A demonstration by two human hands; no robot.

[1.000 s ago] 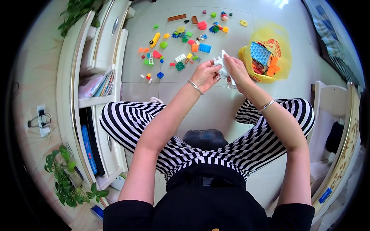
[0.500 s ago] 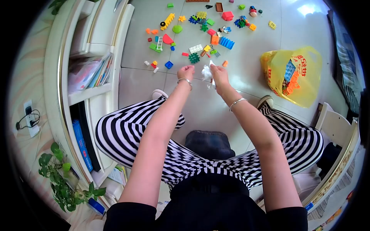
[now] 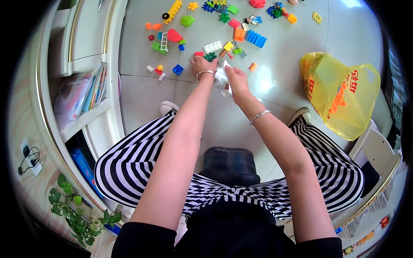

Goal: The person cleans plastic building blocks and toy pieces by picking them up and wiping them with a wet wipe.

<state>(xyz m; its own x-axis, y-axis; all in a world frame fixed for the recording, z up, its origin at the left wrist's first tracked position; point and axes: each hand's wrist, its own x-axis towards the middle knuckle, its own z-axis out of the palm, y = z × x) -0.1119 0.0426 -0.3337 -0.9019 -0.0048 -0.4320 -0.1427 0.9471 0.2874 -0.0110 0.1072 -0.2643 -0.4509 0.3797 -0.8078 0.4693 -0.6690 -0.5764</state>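
My left hand [image 3: 203, 64] is low over the floor with its fingers apart, right at the edge of a green gear-shaped piece [image 3: 210, 56] and a small red block [image 3: 198, 54]. Whether it touches them I cannot tell. In my right hand [image 3: 238, 81] is a crumpled white tissue [image 3: 221, 76], pinched between thumb and fingers close beside the left wrist. Just beyond the hands lie a white studded plate [image 3: 212, 47] and a yellow block [image 3: 228, 46]. A blue square block [image 3: 177, 69] sits to the left, a small orange piece [image 3: 253, 66] to the right.
Many toy pieces lie scattered on the tiled floor, among them a blue ridged piece [image 3: 256, 38] and a yellow toy vehicle [image 3: 173, 11]. A yellow plastic bag [image 3: 357, 99] with blocks stands right. A shelf unit [image 3: 86, 118] borders the left; a dark stool [image 3: 229, 165] is between my legs.
My left hand has gone from a closed shape in the air to spread fingers down by the green gear piece. The right hand keeps the tissue and has shifted slightly left. The view has tilted down.
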